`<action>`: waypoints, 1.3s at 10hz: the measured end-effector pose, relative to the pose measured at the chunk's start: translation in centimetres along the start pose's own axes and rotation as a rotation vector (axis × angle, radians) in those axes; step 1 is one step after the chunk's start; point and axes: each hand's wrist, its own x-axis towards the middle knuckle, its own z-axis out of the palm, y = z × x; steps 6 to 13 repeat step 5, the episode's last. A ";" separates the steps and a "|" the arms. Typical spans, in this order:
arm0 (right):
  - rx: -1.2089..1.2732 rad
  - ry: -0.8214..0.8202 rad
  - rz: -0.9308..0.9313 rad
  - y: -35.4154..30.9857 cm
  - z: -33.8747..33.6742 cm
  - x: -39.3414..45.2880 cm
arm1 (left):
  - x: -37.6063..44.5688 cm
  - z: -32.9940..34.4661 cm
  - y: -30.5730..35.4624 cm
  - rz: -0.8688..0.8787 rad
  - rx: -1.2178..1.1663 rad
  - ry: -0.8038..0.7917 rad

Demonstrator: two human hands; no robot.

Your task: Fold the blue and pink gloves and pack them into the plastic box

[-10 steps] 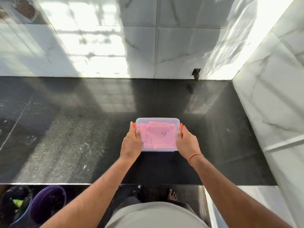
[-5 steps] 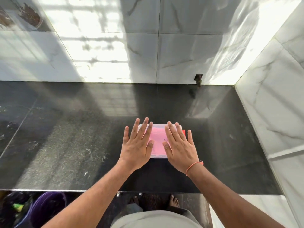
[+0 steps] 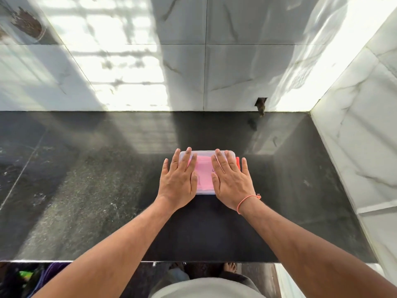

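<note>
Clear plastic, the lidded box sits mid-way on the black surface, its long axis running left to right, pink glove showing through the lid. The left hand and right hand press flat on it, fingers straight and pointing toward the wall.

black stone counter | white marble wall tiles | purple bucket

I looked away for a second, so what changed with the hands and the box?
Both hands let go of the box's ends and now lie flat on its lid: left hand, right hand. The plastic box stayed in place on the black counter, pink glove inside.
</note>
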 end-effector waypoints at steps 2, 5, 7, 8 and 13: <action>0.025 0.007 0.024 0.2 0.2 1.4 | 1.7 -0.1 -0.6 0.024 0.010 -0.006; 0.036 0.004 0.038 -0.6 -1.0 0.4 | 0.6 -0.9 0.1 -0.008 0.010 0.016; 0.036 0.004 0.038 -0.6 -1.0 0.4 | 0.6 -0.9 0.1 -0.008 0.010 0.016; 0.036 0.004 0.038 -0.6 -1.0 0.4 | 0.6 -0.9 0.1 -0.008 0.010 0.016; 0.036 0.004 0.038 -0.6 -1.0 0.4 | 0.6 -0.9 0.1 -0.008 0.010 0.016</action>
